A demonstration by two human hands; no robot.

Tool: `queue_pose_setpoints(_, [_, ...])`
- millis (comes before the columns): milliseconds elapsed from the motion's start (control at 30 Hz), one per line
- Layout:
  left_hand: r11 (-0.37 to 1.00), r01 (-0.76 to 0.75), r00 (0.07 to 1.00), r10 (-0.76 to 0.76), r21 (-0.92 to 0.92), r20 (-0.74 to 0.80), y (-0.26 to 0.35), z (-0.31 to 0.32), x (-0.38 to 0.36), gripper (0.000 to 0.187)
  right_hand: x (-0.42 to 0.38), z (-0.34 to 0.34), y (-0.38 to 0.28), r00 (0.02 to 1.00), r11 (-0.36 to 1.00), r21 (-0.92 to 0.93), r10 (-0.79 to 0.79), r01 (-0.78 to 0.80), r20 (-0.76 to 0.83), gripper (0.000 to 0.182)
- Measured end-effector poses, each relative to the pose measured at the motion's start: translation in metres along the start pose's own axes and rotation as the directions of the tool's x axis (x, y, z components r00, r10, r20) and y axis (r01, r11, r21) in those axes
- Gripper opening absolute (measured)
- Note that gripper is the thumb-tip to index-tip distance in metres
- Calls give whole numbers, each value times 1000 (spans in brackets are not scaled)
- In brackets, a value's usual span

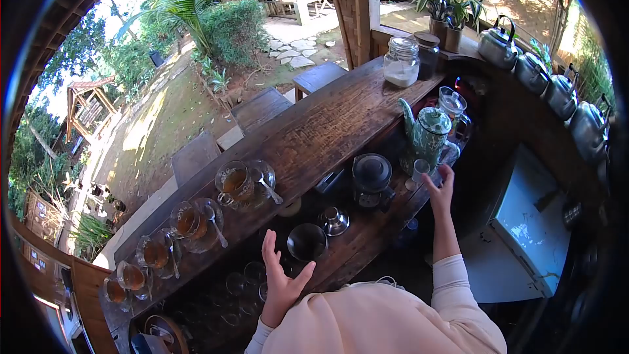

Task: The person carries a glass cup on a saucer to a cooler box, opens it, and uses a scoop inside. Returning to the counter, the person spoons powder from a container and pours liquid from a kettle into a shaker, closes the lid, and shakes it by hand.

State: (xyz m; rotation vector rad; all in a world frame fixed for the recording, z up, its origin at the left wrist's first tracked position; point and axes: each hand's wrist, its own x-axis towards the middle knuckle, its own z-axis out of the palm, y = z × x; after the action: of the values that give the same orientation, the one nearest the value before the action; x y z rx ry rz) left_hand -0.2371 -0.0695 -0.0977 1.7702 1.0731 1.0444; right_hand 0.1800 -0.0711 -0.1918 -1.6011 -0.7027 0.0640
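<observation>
My left hand (pixel 283 283) is open, thumb and fingers spread wide, in front of a dark round cup (pixel 306 242) on the lower counter. Beside that cup sits a shiny metal lid-like piece (pixel 335 221). My right hand (pixel 442 190) reaches forward with thumb and fingers apart, the thumb tip right at a small clear glass (pixel 420 169). Behind the glass stands a green speckled enamel pot (pixel 429 132) with a long spout. A black-lidded glass pot with a handle (pixel 372 174) is between my two hands, farther back.
Several glass cups of brown drink (pixel 234 183) with saucers and spoons line the raised wooden bar (pixel 308 137). A glass jar of white contents (pixel 401 62) stands at its far end. Metal kettles (pixel 499 47) fill the right ledge, above a pale fridge (pixel 524 216). Glasses (pixel 254 272) sit below the bar.
</observation>
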Motion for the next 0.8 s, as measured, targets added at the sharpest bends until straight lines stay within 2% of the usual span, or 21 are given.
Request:
queue_pose_setpoints(33, [1000, 26, 1000, -26, -8, 6, -3, 2, 0, 92, -1, 3, 8, 1000, 1000, -4, 1, -1, 1, 66])
queue_pose_setpoints(100, [999, 37, 999, -37, -13, 16, -6, 7, 0, 95, -2, 11, 25, 994, 994, -101, -32, 42, 104, 62])
queue_pose_setpoints(167, [999, 48, 999, -48, -17, 20, -8, 10, 0, 98, -4, 18, 27, 990, 993, -100, -56, 69, 126, 58])
queue_pose_setpoints(267, [999, 37, 999, -36, -29, 9, -9, 13, 3, 101, -5, 25, 27, 993, 993, -101, -49, 60, 111, 49])
queue_pose_setpoints(333, [998, 48, 999, -48, -26, 21, -8, 13, 3, 102, -6, 24, 20, 988, 992, -126, 25, -6, 155, 37])
queue_pose_setpoints(367, [998, 52, 999, -51, -27, 19, -10, 13, 3, 102, -8, 23, 15, 987, 992, -127, 25, -5, 159, 37])
queue_pose_setpoints(467, [999, 27, 999, -26, -38, 26, -15, 15, 4, 102, -17, 16, -11, 994, 996, -89, 17, -7, 108, 31])
queue_pose_setpoints(567, [999, 5, 999, -4, -36, 36, -19, 15, 4, 102, -32, 8, -23, 983, 997, -7, 79, -79, 166, 33])
queue_pose_setpoints(633, [999, -3, 999, 6, -51, 43, -21, 16, 5, 102, -44, 8, -22, 971, 998, 39, -49, 41, 232, 33])
queue_pose_setpoints(700, [998, 4, 999, -1, -70, 50, -20, 17, 6, 102, -54, 10, -26, 954, 1000, -12, -18, 22, 298, 30])
queue_pose_setpoints(800, [998, -2, 998, 6, -68, 60, -23, 16, 6, 101, -61, 15, -20, 933, 994, -48, -79, 102, 351, 32])
